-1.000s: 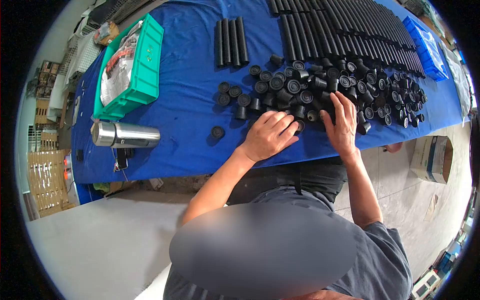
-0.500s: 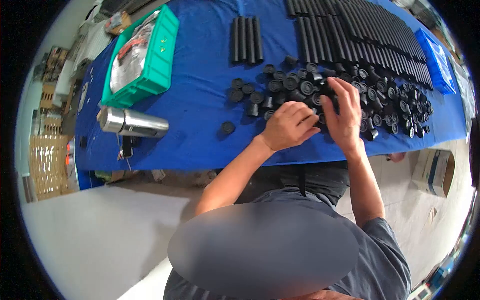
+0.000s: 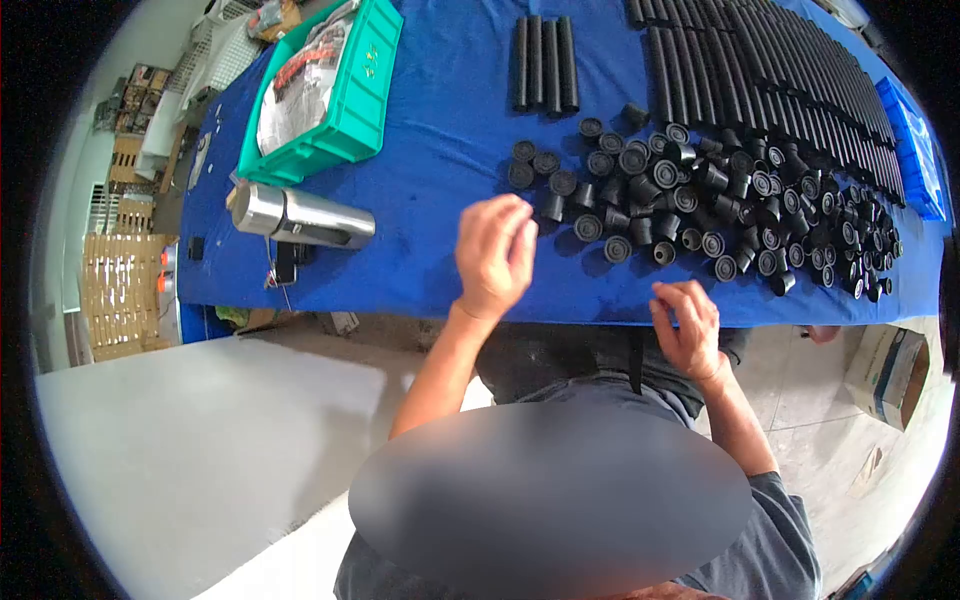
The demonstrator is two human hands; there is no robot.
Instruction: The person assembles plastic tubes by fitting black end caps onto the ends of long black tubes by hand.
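A heap of small black plastic caps (image 3: 640, 190), cup-like with ringed round faces, lies spread on the blue-covered table (image 3: 430, 150). At the heap's left end, my left hand (image 3: 490, 255) is over the cloth with its fingers curled together; whatever may be inside or under it is hidden. My right hand (image 3: 690, 330) is at the table's front edge, below the heap, its fingers loosely bent and apart with nothing visible in them. Several black tubes (image 3: 545, 65) lie side by side behind the caps.
Many more black tubes (image 3: 780, 80) lie in rows at the back right, beside a blue tray (image 3: 910, 150). On the left are a green crate (image 3: 365, 100) holding bagged items and a steel flask (image 3: 320, 218) lying on its side. A cardboard box (image 3: 885, 375) stands on the floor at right.
Both hands have come away from the heap, the left one leftward and the right one toward the table's front edge. The lone cap left of the heap is no longer visible. The view has shifted.
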